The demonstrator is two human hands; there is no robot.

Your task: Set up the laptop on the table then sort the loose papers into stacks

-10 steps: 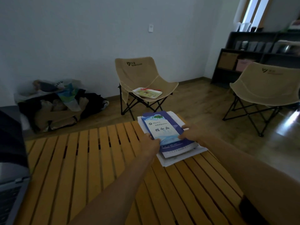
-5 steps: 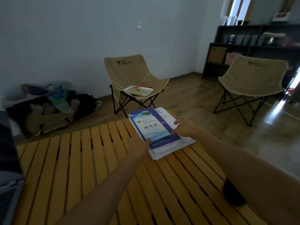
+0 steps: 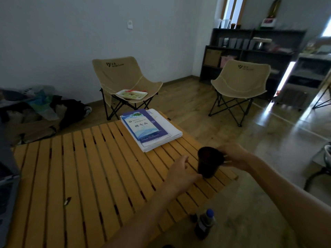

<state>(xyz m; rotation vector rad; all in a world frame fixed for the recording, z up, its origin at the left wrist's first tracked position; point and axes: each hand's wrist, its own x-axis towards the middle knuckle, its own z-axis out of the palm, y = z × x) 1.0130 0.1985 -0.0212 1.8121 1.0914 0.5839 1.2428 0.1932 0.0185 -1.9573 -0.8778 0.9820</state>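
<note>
One paper stack [image 3: 152, 129], one cup [image 3: 208, 162], two chairs [image 3: 125, 81]

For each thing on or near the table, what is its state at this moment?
Paper stack: squared, on the table's far edge, untouched.
Dark cup: upright, open-topped, held by the right hand.
Left hand: open, beside the cup's base.
Bottle: upright, capped.
Laptop: mostly out of frame.
</note>
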